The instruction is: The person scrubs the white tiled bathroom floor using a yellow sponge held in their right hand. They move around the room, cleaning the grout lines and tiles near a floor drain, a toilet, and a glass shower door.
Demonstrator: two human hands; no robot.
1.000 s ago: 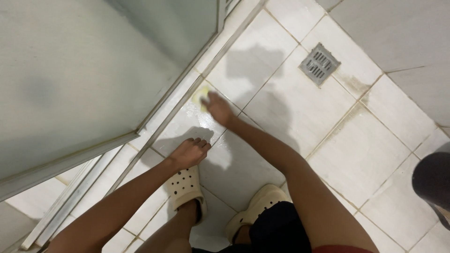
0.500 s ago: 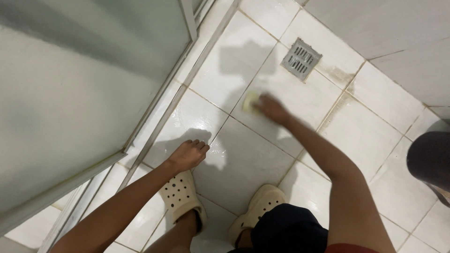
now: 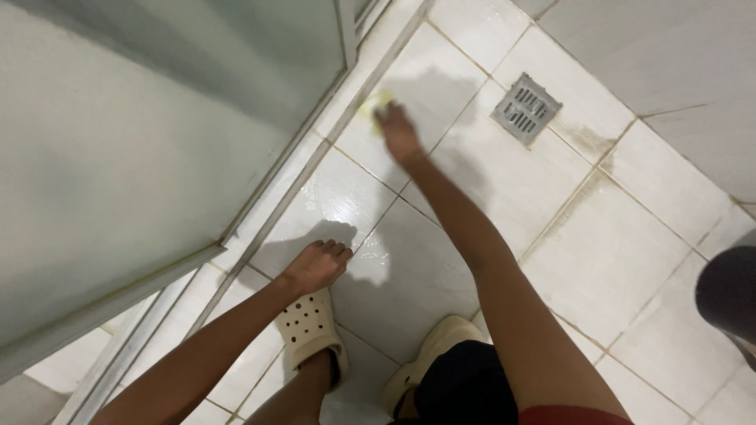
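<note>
Nearest: my two cream clogs, left one (image 3: 309,330) and right one (image 3: 431,356), planted on the white floor tiles (image 3: 606,260), dark shorts at the bottom edge. My left hand (image 3: 315,267) is just above the left clog, fingers loosely curled, palm down, holding nothing; can't tell if the fingertips touch the tile, its shadow sits right beside it. Tiles here look wet and shiny.

Further out: my right arm stretched forward, right hand (image 3: 398,134) pressed flat down on a yellow sponge (image 3: 375,103), fingers spread over it. Sponge mostly hidden under the hand, only its yellow edge shows. It lies on the tile just beside the metal door track (image 3: 315,169) of the frosted glass shower door (image 3: 157,134).

Beyond and to the right: square metal floor drain (image 3: 526,109), well apart from the sponge, brownish stain by it. Dark rounded object (image 3: 728,295) at the right edge, can't tell what.
</note>
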